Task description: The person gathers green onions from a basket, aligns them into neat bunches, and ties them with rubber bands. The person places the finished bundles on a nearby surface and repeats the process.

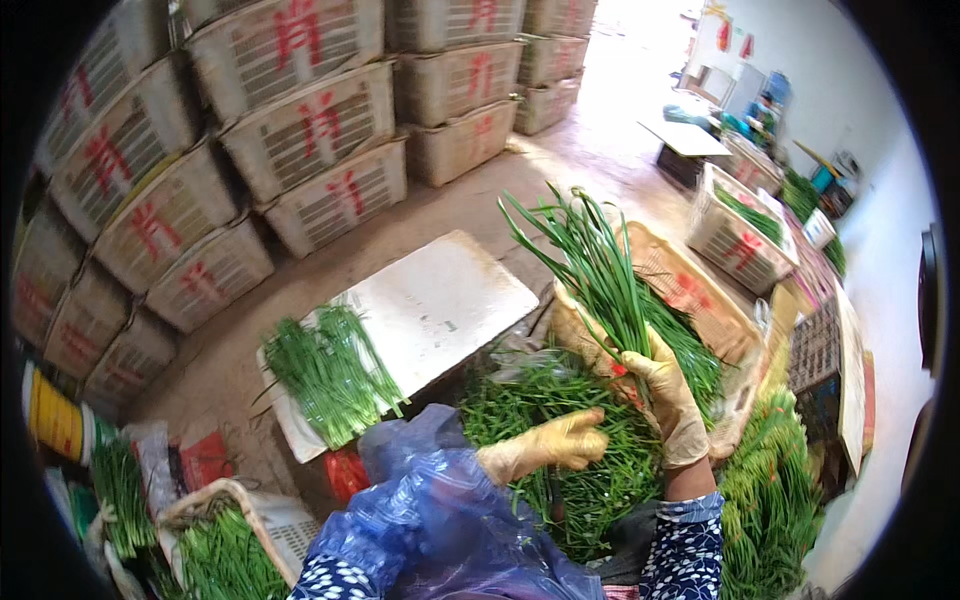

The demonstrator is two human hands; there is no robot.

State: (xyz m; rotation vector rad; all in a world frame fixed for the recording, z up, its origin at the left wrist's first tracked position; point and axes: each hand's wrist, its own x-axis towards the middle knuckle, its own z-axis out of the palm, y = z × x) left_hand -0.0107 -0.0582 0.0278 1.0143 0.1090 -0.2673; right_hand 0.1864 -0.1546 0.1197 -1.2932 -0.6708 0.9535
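My right hand [664, 397], in a pale yellow rubber glove, grips a bunch of long green chives [600, 262] near its base. The leaves fan up and away over a plastic crate [686, 277], inside which more chives lie. My left hand [559, 446], gloved alike, hovers left of the bunch with its fingers a little apart and nothing visible in them. Beneath both hands spreads a heap of loose green trimmings [570, 487]. Flat bundles of chives [330, 375] lie on the left end of a white board [450, 292].
Stacked slatted crates [315, 127] with red markings line the left side. A crate of greens [232, 547] sits at lower left, near a yellow bucket [56, 412]. Tied greens [772, 495] are piled at right by the wall [885, 262]. Another crate [739, 232] stands farther back.
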